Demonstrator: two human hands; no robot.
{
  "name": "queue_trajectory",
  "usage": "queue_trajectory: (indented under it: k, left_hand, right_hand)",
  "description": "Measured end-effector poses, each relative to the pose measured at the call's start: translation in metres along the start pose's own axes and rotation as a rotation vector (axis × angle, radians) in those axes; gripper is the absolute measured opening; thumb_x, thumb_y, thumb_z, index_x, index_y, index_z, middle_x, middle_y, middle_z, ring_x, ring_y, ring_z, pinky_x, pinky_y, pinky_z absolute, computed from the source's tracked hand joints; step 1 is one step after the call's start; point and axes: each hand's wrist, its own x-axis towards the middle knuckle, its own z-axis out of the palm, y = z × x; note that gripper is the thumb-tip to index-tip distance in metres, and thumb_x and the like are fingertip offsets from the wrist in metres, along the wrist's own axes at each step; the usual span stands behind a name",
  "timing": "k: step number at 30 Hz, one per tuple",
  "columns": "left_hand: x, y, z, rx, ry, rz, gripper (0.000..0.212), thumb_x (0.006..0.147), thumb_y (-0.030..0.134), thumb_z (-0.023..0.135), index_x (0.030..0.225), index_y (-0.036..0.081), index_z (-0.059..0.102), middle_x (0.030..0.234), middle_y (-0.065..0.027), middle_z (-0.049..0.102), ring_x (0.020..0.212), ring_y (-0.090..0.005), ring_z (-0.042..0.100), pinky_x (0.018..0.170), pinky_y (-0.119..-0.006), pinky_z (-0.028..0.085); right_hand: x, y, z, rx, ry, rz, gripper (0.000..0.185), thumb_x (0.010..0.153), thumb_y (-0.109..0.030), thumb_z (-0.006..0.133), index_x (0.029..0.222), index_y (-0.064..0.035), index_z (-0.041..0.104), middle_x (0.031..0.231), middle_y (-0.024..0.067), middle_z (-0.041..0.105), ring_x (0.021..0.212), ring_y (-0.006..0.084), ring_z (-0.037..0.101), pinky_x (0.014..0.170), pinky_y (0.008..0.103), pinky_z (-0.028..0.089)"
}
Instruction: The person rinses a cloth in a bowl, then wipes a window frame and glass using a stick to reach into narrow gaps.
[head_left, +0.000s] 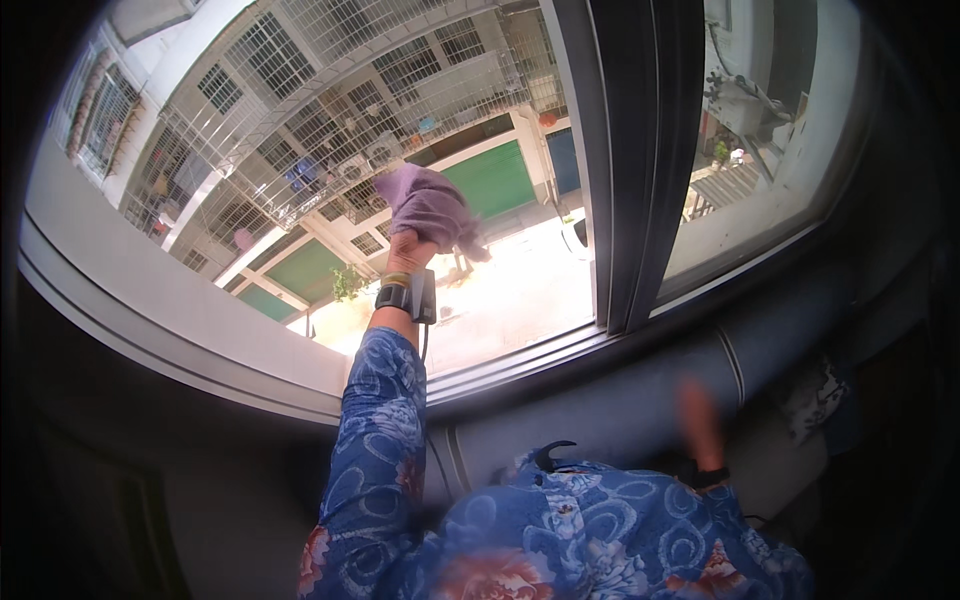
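Note:
My left hand (409, 251) grips a bunched purple cloth (435, 206), at the end of an outstretched arm. Behind the cloth is the left part of a sliding window; whether the cloth touches glass there I cannot tell. A strapped device with a cable sits on my left wrist. Low on the right, my right hand (699, 420) is blurred by motion above the grey sill ledge (592, 405). Its fingers are not distinct, and no held thing shows in it.
A dark vertical window frame (626, 165) divides the view, with a glass pane (757, 150) to its right. The metal track (517, 367) runs along the bottom. Outside, far below, are barred building fronts (337, 112) and a sunlit street (517, 292). A patterned cloth (821, 397) lies at right.

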Motion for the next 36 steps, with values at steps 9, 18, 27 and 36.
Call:
queue_trajectory:
  k: [9,18,27,36]
  left_hand:
    - [-0.047,0.035,-0.070,0.566,0.214,0.014,0.049,0.091,0.041,0.040,0.137,0.035,0.023,0.134,-0.0032,0.037,0.120,-0.0240,0.036,0.098,-0.058,0.016]
    - [-0.100,0.065,-0.052,0.349,-0.105,0.231,0.037,0.089,0.023,0.050,0.121,0.003,0.047,0.100,-0.0087,0.058,0.089,-0.0180,0.057,0.079,-0.029,0.047]
    - [-0.235,0.145,-0.029,1.086,0.346,0.303,0.029,0.088,0.027,0.054,0.098,0.001,0.059,0.082,-0.0035,0.062,0.070,-0.0087,0.057,0.062,-0.023,0.048]
    - [-0.336,0.154,-0.146,1.255,1.003,-0.194,0.042,0.086,0.032,0.053,0.093,-0.010,0.060,0.080,-0.0105,0.062,0.069,-0.0142,0.055,0.064,-0.028,0.044]
  right_hand:
    - [-0.011,-0.003,-0.017,-0.213,-0.131,0.014,0.028,0.089,-0.011,0.041,0.115,-0.0029,0.050,0.104,0.0156,0.057,0.096,0.0244,0.056,0.084,0.0323,0.043]
    - [0.038,-0.062,0.004,-0.161,-0.186,-0.239,0.030,0.092,-0.015,0.041,0.118,-0.0024,0.050,0.108,0.0128,0.055,0.102,0.0237,0.052,0.090,0.0340,0.039]
    - [0.031,-0.089,0.010,-0.106,-0.241,-0.255,0.022,0.090,-0.012,0.039,0.101,0.0008,0.054,0.090,0.0093,0.055,0.081,0.0193,0.053,0.076,0.0299,0.040]
    - [0.033,-0.068,0.007,-0.258,-0.363,-0.246,0.027,0.089,-0.011,0.043,0.113,-0.0011,0.052,0.106,0.0129,0.057,0.098,0.0261,0.053,0.085,0.0335,0.040]
